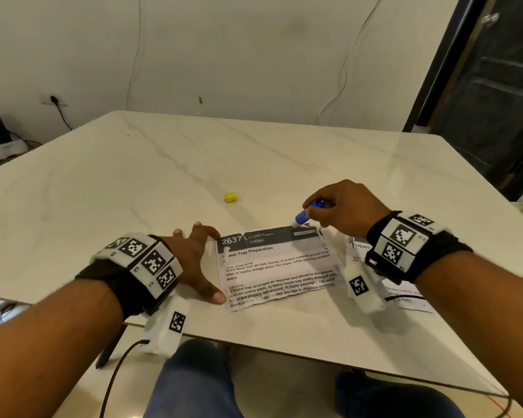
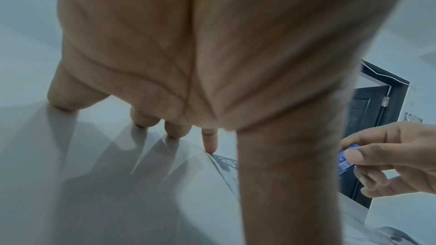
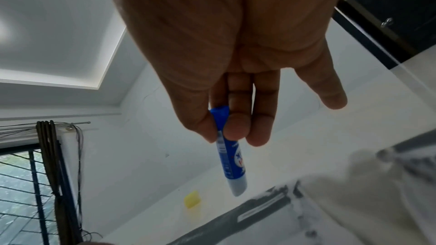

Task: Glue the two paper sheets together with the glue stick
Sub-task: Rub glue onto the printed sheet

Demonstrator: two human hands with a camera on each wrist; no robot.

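Wide pale marble-patterned table (image 1: 163,164), filling most of the head view, set against a cream wall with a dark door at the right.

On the near part of the table, a printed paper sheet (image 1: 278,267) lying flat, dark header band along its far edge, torn along its near edge. Just right of it, a second paper sheet (image 1: 405,292), mostly hidden under the right wrist and its marker bands.

Left hand (image 1: 194,260) spread wide and flat on the table at the first sheet's left edge, fingers straight, holding nothing. Thumb tip touching the sheet's near left corner; index fingertip (image 2: 210,146) down at the far left corner, right by the header band. Remaining fingers resting on bare table.

Right hand (image 1: 344,206) raised over the far right corner of the first sheet, thumb and first two fingers pinching a blue glue stick (image 1: 307,214). Stick tilted, white tip pointing down and left, at or just above the header band; contact too blurred to tell. In the right wrist view, stick (image 3: 230,156) gripped at its upper end, little finger held out apart from the others.

Farther back on the table, well apart from both hands, a small yellow cap (image 1: 230,197) lying on its side.
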